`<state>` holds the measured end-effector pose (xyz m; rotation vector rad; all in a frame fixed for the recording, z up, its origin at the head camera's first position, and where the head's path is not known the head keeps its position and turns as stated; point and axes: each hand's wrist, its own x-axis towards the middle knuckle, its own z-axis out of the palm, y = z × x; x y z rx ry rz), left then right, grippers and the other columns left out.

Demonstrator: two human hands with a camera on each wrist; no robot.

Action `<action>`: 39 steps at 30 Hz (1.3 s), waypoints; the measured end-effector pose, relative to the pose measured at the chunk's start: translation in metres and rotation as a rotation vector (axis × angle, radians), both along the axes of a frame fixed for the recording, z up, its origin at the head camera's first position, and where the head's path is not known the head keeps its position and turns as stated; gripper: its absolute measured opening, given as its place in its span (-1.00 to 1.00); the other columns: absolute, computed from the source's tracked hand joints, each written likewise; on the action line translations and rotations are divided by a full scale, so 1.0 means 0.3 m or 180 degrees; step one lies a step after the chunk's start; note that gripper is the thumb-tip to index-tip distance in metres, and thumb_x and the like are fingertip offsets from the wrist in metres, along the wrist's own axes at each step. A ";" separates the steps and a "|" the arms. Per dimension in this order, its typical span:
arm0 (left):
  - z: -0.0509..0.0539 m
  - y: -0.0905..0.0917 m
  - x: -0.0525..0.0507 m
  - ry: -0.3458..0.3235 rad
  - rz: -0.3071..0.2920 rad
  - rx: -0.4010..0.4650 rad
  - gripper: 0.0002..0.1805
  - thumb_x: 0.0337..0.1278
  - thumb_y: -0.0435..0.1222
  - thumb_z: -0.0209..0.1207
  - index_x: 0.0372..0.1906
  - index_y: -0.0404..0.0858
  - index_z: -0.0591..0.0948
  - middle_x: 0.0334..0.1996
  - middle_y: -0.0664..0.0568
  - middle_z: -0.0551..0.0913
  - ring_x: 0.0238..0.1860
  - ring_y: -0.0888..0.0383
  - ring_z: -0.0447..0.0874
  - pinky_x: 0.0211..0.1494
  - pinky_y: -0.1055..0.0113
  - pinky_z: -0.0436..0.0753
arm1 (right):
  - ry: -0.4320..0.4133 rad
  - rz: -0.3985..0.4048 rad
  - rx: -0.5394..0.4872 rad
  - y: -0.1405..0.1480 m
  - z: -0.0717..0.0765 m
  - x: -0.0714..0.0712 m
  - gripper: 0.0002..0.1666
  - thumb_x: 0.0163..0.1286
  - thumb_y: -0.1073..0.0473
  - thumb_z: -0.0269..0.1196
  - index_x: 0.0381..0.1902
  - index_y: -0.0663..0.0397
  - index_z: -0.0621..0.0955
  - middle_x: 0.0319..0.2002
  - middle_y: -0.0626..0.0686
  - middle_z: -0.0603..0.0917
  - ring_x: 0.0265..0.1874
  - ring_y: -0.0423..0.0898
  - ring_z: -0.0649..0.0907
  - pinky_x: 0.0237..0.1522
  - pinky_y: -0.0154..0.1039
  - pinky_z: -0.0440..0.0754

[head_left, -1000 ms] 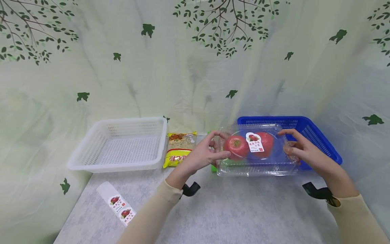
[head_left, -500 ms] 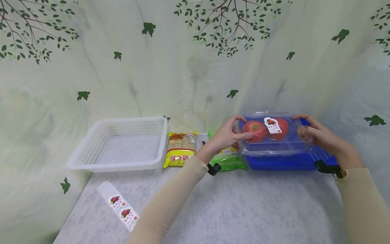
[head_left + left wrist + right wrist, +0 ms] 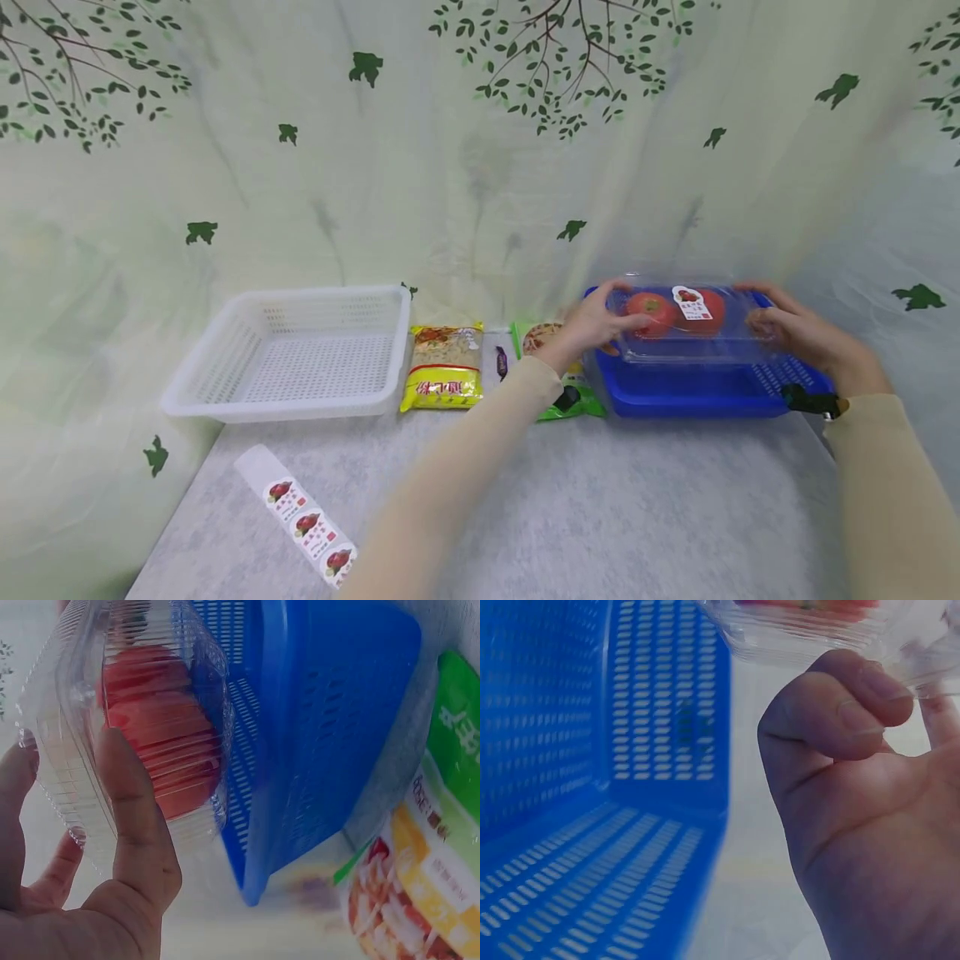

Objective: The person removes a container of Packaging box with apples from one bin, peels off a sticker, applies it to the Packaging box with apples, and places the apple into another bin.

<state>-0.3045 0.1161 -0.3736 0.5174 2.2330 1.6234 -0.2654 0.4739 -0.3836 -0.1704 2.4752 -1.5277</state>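
Observation:
A clear plastic clamshell box [image 3: 675, 352] holds two round red fruits [image 3: 651, 316] that look like apples, with a white printed label [image 3: 692, 303] on its lid. My left hand [image 3: 596, 323] grips the box's left end, the thumb bent along the side in the left wrist view. At the opposite end, my right hand [image 3: 813, 337] holds the box with curled fingers. The box is held over the back part of a blue perforated basket [image 3: 697, 406]. Whether it touches the basket rim cannot be told.
Left of the blue basket lie a green bag [image 3: 588, 407], a small purple packet [image 3: 501, 362] and a yellow food bag [image 3: 442, 385]. A white basket [image 3: 300, 410] stands at the back left. Nearer the front, a strip of fruit stickers [image 3: 306, 523] lies on the grey table [image 3: 637, 517].
Both hands have carried the clamshell box rightward and back, from the blue basket's front left to above the basket. The green bag and purple packet show more now.

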 end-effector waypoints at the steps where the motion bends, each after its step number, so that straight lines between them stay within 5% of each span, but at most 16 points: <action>1: -0.005 0.017 0.000 0.0017 0.0042 -0.0060 -0.35 0.29 -0.11 0.46 0.41 0.06 0.47 -0.55 -0.03 0.58 -0.57 0.09 0.65 -0.16 -0.10 0.85 | -0.0013 -0.0027 0.0019 0.012 -0.010 -0.003 -0.47 0.76 0.04 -0.09 0.54 -0.55 0.17 -0.31 -0.17 0.41 -0.25 -0.16 0.51 -0.23 -0.16 0.49; 6: -0.037 0.085 0.008 0.0014 0.0262 -0.0409 -0.34 0.30 -0.07 0.45 0.45 0.12 0.48 -0.43 -0.14 0.71 -0.57 0.08 0.68 -0.22 0.01 0.86 | -0.0140 -0.0095 0.0089 0.059 -0.056 -0.019 -0.46 0.76 0.06 -0.08 0.55 -0.47 0.13 -0.35 -0.16 0.36 -0.32 -0.13 0.46 -0.32 -0.13 0.39; 10: -0.059 0.117 0.012 0.0004 0.0391 -0.0582 -0.34 0.30 -0.06 0.44 0.45 0.15 0.48 0.11 -0.17 0.74 -0.61 0.07 0.67 -0.26 0.07 0.85 | -0.0276 -0.0135 0.0191 0.076 -0.077 -0.034 -0.43 0.76 0.03 -0.06 0.59 -0.44 0.10 -0.37 -0.14 0.35 -0.37 -0.10 0.43 -0.37 -0.04 0.32; 13: -0.070 0.135 0.008 0.0043 0.0423 -0.0701 -0.32 0.31 -0.07 0.44 0.48 0.12 0.46 0.33 -0.10 0.64 -0.62 0.09 0.64 -0.32 0.17 0.80 | -0.0367 -0.0172 0.0373 0.081 -0.086 -0.048 -0.37 0.75 0.00 -0.04 0.64 -0.41 0.07 -0.21 -0.10 0.39 -0.25 -0.12 0.49 -0.23 -0.11 0.47; 16: -0.075 0.154 0.001 0.0141 0.0401 -0.0880 -0.29 0.33 -0.08 0.43 0.52 0.08 0.43 0.31 -0.08 0.66 -0.42 0.11 0.70 -0.24 0.25 0.73 | -0.0446 -0.0178 0.0502 0.084 -0.093 -0.059 -0.33 0.75 0.00 -0.05 0.67 -0.36 0.04 -0.02 -0.03 0.39 -0.15 -0.11 0.55 -0.05 -0.08 0.59; 19: -0.076 0.174 -0.006 0.0281 0.0363 -0.1135 -0.25 0.35 -0.08 0.41 0.56 0.04 0.40 0.34 -0.04 0.66 0.04 0.09 0.76 0.08 0.26 0.73 | -0.0485 -0.0188 0.0535 0.084 -0.100 -0.066 -0.32 0.75 0.05 -0.06 0.68 -0.26 0.02 0.08 0.07 0.36 -0.25 -0.10 0.54 -0.08 -0.07 0.61; 23: -0.076 0.197 -0.008 0.0414 0.0348 -0.1488 -0.24 0.38 -0.06 0.38 0.59 0.03 0.36 0.41 0.03 0.63 0.47 0.04 0.53 0.41 0.23 0.62 | -0.0538 -0.0179 0.0562 0.081 -0.104 -0.070 -0.29 0.75 0.06 -0.07 0.70 -0.16 -0.02 0.22 0.19 0.30 -0.31 -0.09 0.50 -0.10 -0.05 0.57; 31: -0.097 0.246 0.006 0.0227 0.0365 -0.1842 -0.23 0.38 -0.08 0.37 0.60 0.01 0.34 0.39 0.03 0.63 0.36 0.09 0.62 0.37 0.26 0.64 | -0.0694 -0.0206 0.0543 0.087 -0.127 -0.078 -0.26 0.73 0.09 -0.04 0.71 -0.14 -0.02 0.14 0.18 0.33 -0.37 -0.10 0.46 -0.20 -0.09 0.54; 39: -0.112 0.245 0.021 0.0484 0.0267 -0.2029 -0.32 0.30 -0.15 0.38 0.47 -0.15 0.44 0.23 -0.07 0.72 0.20 0.06 0.69 0.21 0.27 0.67 | -0.0896 -0.0109 0.0441 0.078 -0.156 -0.063 -0.18 0.71 0.19 -0.04 0.73 0.03 -0.13 0.31 0.30 0.17 -0.43 -0.15 0.40 -0.28 -0.18 0.54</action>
